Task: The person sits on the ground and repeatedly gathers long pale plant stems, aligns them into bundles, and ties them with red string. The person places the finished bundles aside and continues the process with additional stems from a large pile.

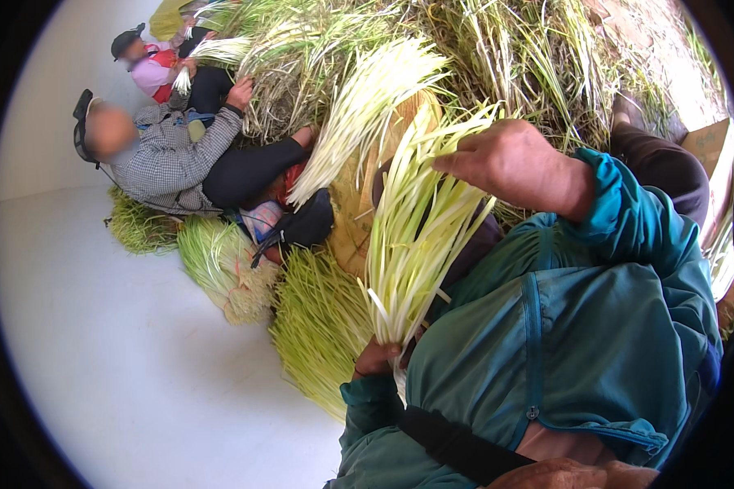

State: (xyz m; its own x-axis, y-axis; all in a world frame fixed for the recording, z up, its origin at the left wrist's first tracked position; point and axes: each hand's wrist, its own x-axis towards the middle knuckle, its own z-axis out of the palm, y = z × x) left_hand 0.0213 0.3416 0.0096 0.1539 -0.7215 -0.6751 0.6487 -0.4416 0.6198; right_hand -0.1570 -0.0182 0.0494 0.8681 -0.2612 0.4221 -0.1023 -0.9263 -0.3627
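My left hand [379, 357] grips the white lower ends of a bundle of pale yellow-green chive-like stalks [413, 257]. This bundle fans out upward in front of my teal jacket. At its upper part, my right hand [514, 162] is curled, with thumb and forefinger pinched on some of the leaves; the fingertips are partly hidden. A second loose bunch of pale stalks [367, 104] lies just beyond, on a yellowish woven sack [345, 226]. Left of my left hand rests a thick heap of green-yellow stalks [321, 312].
Tied bundles [226, 269] and a greener bunch [140, 223] lie along the white floor [159, 367]. Two people sit at the left, one in a checked shirt [165, 153], another farther back in pink [150, 73]. Unsorted plants [483, 49] are piled ahead. A cardboard box [706, 147] stands right.
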